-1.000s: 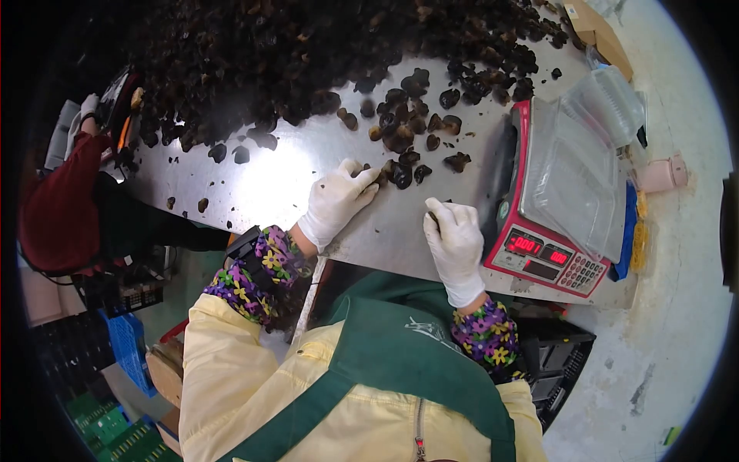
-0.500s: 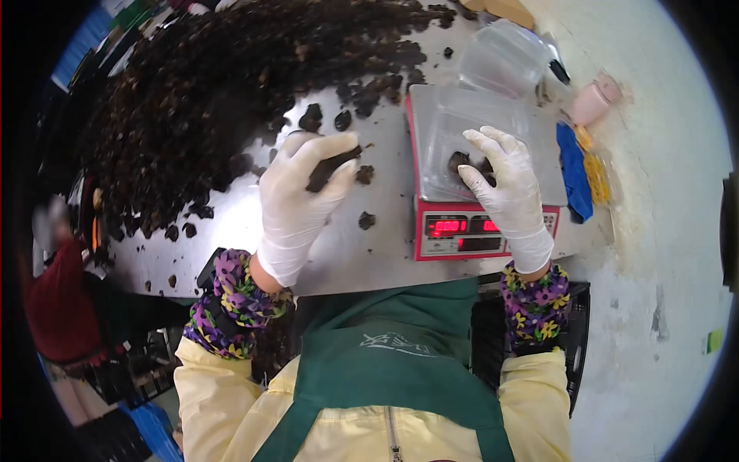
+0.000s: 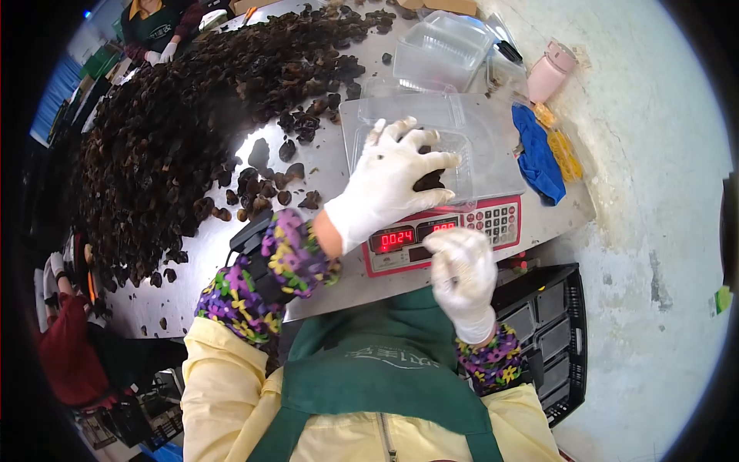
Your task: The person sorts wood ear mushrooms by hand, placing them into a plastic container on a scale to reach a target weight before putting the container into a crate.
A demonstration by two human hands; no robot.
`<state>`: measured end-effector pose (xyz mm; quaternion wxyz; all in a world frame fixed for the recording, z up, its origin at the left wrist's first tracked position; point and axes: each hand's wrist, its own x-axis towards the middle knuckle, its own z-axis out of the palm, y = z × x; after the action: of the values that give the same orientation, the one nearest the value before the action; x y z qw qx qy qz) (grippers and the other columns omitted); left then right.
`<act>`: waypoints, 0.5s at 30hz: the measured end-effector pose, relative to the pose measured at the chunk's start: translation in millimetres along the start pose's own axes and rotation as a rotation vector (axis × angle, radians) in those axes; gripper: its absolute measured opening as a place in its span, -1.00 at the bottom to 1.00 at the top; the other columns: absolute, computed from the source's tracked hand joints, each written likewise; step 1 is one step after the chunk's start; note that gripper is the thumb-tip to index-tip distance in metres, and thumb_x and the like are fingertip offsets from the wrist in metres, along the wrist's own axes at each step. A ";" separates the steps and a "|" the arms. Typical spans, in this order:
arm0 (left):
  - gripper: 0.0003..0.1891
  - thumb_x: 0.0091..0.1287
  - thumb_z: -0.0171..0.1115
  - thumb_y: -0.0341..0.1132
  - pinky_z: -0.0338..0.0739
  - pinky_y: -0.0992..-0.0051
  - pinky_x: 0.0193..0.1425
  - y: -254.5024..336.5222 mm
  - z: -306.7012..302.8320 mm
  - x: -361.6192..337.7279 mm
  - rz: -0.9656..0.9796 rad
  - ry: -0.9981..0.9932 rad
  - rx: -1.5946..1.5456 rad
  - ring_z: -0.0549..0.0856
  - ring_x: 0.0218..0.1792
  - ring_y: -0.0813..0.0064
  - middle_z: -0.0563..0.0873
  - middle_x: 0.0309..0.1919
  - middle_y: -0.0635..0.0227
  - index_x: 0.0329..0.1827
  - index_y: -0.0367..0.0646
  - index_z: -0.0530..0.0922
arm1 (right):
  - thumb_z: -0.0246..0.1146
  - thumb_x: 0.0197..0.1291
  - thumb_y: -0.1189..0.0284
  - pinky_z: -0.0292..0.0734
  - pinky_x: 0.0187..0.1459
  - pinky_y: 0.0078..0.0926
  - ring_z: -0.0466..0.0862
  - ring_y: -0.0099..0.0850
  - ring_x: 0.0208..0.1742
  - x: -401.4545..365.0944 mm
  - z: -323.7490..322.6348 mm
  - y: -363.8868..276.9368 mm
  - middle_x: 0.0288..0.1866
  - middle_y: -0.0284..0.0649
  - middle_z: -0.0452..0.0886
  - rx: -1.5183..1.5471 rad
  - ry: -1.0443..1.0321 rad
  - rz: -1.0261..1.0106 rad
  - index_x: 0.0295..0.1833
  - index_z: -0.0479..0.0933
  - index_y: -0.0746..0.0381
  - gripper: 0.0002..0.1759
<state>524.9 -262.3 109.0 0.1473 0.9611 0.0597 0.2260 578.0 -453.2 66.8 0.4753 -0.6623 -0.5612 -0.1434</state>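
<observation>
My left hand point(image 3: 400, 165), in a white glove, is over a clear plastic container point(image 3: 462, 158) on the red-edged digital scale point(image 3: 508, 219). Its fingers are spread above dark, mushroom-like pieces point(image 3: 429, 181), which show between thumb and fingers. In front of the scale, my right hand point(image 3: 462, 277) is gloved too, with its fingers curled together; anything inside them is hidden. The red display point(image 3: 397, 239) reads 0.024. A large heap of dark pieces point(image 3: 169, 146) covers the left part of the metal table point(image 3: 327, 289).
Clear containers point(image 3: 443, 50), a pink bottle point(image 3: 551, 71), a blue cloth point(image 3: 539, 154) and yellow bands point(image 3: 566, 154) lie beyond and right of the scale. A black crate point(image 3: 573, 339) stands below right. Co-workers point(image 3: 158, 27) are at the far end and at left point(image 3: 73, 350).
My left hand has moved right, from over the table to the container. My right hand has left the container, come down towards me and curled up. The view has shifted.
</observation>
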 end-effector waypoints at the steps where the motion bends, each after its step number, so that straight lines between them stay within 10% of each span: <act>1: -0.49 0.24 0.49 -0.07 0.18 0.03 0.59 -3.1 -9.6 -4.4 -0.006 -0.008 -0.073 0.39 0.46 -0.09 0.53 0.37 0.10 0.27 0.13 0.68 | 0.34 0.11 0.63 0.59 0.04 -0.24 0.68 -0.22 -0.05 -4.5 7.1 -6.3 -0.09 -0.26 0.70 0.026 -0.038 -0.022 -0.05 0.65 0.16 -0.73; 10: -0.50 0.36 0.43 -0.20 0.51 0.35 0.34 -183.5 -69.8 -143.9 -0.672 0.228 0.034 0.62 0.25 0.20 0.60 0.27 0.13 0.36 -0.07 0.59 | 0.41 0.08 0.50 0.59 -0.06 -0.26 0.66 -0.24 -0.05 -55.7 102.7 -46.8 -0.10 -0.29 0.66 0.445 -0.391 -0.072 -0.07 0.65 0.15 -0.75; 15: -0.34 0.26 0.47 -0.09 0.49 0.24 0.39 -229.9 -51.1 -154.3 -0.633 0.150 0.153 0.56 0.33 0.04 0.49 0.39 -0.06 0.44 0.02 0.51 | 0.39 0.07 0.59 0.60 -0.05 -0.22 0.67 -0.19 -0.09 -64.5 144.1 -57.2 -0.12 -0.27 0.67 0.477 -0.446 -0.086 -0.08 0.64 0.15 -0.73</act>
<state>353.3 -58.9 17.1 0.1327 0.8837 0.3829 0.2341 457.0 -383.1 -26.2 0.4758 -0.5230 -0.6968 0.1208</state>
